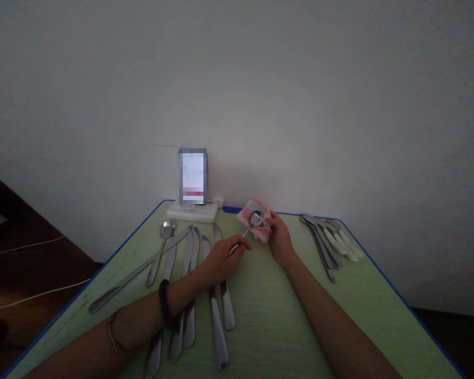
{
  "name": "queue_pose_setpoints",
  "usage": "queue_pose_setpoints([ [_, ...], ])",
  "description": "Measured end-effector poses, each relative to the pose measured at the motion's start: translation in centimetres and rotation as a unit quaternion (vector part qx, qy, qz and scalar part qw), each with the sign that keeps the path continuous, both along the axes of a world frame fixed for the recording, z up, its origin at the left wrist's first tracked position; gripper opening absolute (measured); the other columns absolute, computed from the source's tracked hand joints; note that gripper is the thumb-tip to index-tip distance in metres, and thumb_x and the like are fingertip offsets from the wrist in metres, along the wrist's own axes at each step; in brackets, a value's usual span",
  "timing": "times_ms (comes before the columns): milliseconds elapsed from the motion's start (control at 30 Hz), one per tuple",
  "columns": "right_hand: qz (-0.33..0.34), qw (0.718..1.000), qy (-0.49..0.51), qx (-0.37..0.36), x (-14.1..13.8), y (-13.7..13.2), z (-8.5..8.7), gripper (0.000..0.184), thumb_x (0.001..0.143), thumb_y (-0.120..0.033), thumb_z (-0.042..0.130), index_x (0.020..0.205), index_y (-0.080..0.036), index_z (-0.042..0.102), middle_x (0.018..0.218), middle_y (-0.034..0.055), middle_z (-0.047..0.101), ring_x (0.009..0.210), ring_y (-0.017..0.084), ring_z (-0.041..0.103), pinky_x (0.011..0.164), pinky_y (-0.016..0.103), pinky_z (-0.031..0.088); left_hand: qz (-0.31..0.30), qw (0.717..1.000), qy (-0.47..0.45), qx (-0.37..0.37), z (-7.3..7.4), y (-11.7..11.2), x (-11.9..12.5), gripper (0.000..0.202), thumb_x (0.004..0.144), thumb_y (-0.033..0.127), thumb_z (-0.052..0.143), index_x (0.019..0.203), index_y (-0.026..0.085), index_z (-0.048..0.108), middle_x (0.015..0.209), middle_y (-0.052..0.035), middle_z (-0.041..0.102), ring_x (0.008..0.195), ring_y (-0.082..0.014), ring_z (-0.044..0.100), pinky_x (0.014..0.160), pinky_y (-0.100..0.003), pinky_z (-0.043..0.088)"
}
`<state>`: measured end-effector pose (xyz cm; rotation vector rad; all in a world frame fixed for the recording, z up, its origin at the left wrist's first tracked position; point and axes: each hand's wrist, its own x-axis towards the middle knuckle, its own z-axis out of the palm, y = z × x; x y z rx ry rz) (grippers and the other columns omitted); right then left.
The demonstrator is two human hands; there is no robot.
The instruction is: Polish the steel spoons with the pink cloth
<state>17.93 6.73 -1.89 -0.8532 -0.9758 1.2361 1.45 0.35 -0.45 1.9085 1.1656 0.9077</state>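
My left hand [226, 258] is closed round the handle of a metal spoon [256, 218], whose bowl points away from me. Behind the bowl, a pink and white cloth [256, 206] is bunched in my right hand [280, 239], close against the spoon. Under and beside my left forearm lie several table knives [220, 337], partly covered by the arm. Another spoon [167, 230] rests left of them, and a long-handled metal utensil [122, 287] lies slanted across the knives' far ends.
To the right, several spoons [319, 247] and white-handled pieces of cutlery [345, 245] lie in a bunch. A phone [193, 176] stands on a white base [193, 212] at the back, against the wall [300, 105]. The green table [268, 326] has a blue edge.
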Motion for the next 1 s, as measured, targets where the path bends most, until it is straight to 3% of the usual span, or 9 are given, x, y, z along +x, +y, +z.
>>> queue_pose_setpoints([
  [133, 0.027, 0.991, 0.121, -0.057, 0.3, -0.4, 0.7, 0.021, 0.066, -0.036, 0.055, 0.078, -0.020, 0.061, 0.066, -0.0027, 0.064, 0.054, 0.014, 0.055, 0.046, 0.026, 0.044, -0.011, 1.000, 0.003, -0.009, 0.1, -0.1, 0.1, 0.027, 0.084, 0.028, 0.038, 0.089, 0.014, 0.061, 0.054, 0.0060, 0.040, 0.052, -0.0096, 0.037, 0.053, -0.021, 0.028],
  [233, 0.032, 0.984, 0.156, -0.085, 0.7, -0.4, 0.9, 0.016, 0.066, -0.032, 0.058, 0.077, -0.021, 0.060, 0.063, -0.0034, 0.063, 0.051, 0.013, 0.055, 0.041, 0.024, 0.042, -0.016, 0.999, -0.012, -0.027, 0.2, -0.3, 0.2, 0.028, 0.086, 0.028, 0.037, 0.093, 0.014, 0.060, 0.052, 0.0075, 0.034, 0.049, -0.0088, 0.031, 0.050, -0.021, 0.025],
  [400, 0.075, 0.991, 0.073, -0.083, 1.0, -0.8, 1.2, 0.024, 0.065, -0.031, 0.065, 0.085, -0.019, 0.061, 0.068, -0.0014, 0.065, 0.051, 0.011, 0.055, 0.039, 0.020, 0.039, -0.017, 1.000, -0.001, -0.009, 0.3, -0.4, 0.2, 0.030, 0.086, 0.029, 0.037, 0.095, 0.014, 0.062, 0.051, 0.0074, 0.033, 0.049, -0.0088, 0.032, 0.050, -0.021, 0.024],
  [600, 0.097, 0.991, -0.049, -0.083, 0.6, -1.6, 1.6, 0.019, 0.063, -0.031, 0.069, 0.071, -0.019, 0.057, 0.053, -0.0039, 0.055, 0.046, 0.009, 0.048, 0.042, 0.021, 0.039, -0.047, 0.998, 0.047, -0.003, 0.3, -0.6, 0.2, 0.031, 0.086, 0.029, 0.038, 0.095, 0.014, 0.063, 0.051, 0.0057, 0.039, 0.051, -0.0099, 0.036, 0.051, -0.021, 0.024],
  [733, 0.072, 0.992, -0.071, -0.070, 0.3, -1.6, 1.4, 0.024, 0.065, -0.036, 0.069, 0.077, -0.020, 0.056, 0.056, -0.0042, 0.057, 0.046, 0.009, 0.047, 0.043, 0.022, 0.039, -0.040, 0.998, 0.037, -0.016, 0.3, -0.5, 0.2, 0.030, 0.086, 0.028, 0.038, 0.094, 0.014, 0.063, 0.053, 0.0054, 0.040, 0.052, -0.0099, 0.036, 0.051, -0.021, 0.025],
  [800, 0.052, 0.994, -0.050, -0.078, 0.4, -1.3, 1.2, 0.028, 0.065, -0.041, 0.069, 0.080, -0.021, 0.056, 0.059, -0.0038, 0.058, 0.045, 0.010, 0.048, 0.042, 0.023, 0.039, -0.033, 0.999, 0.023, -0.022, 0.2, -0.4, 0.3, 0.030, 0.086, 0.029, 0.037, 0.095, 0.014, 0.062, 0.052, 0.0060, 0.038, 0.050, -0.0094, 0.034, 0.050, -0.021, 0.024],
  [900, 0.078, 0.991, 0.052, -0.100, 0.8, -0.7, 1.0, 0.036, 0.069, -0.055, 0.060, 0.082, -0.021, 0.058, 0.066, -0.0007, 0.063, 0.050, 0.014, 0.053, 0.043, 0.027, 0.042, -0.021, 0.999, -0.014, -0.032, -0.2, -0.3, 0.3, 0.032, 0.088, 0.031, 0.035, 0.101, 0.014, 0.060, 0.052, 0.0072, 0.032, 0.048, -0.0087, 0.031, 0.048, -0.020, 0.023],
  [1000, 0.104, 0.984, 0.115, -0.089, 1.1, -0.4, 0.9, 0.032, 0.069, -0.049, 0.063, 0.084, -0.021, 0.059, 0.072, 0.0000, 0.065, 0.059, 0.015, 0.059, 0.048, 0.027, 0.047, -0.024, 0.998, -0.036, -0.038, -0.5, -0.2, 0.3, 0.034, 0.089, 0.032, 0.034, 0.105, 0.014, 0.058, 0.052, 0.0076, 0.031, 0.047, -0.0084, 0.030, 0.047, -0.020, 0.023],
])
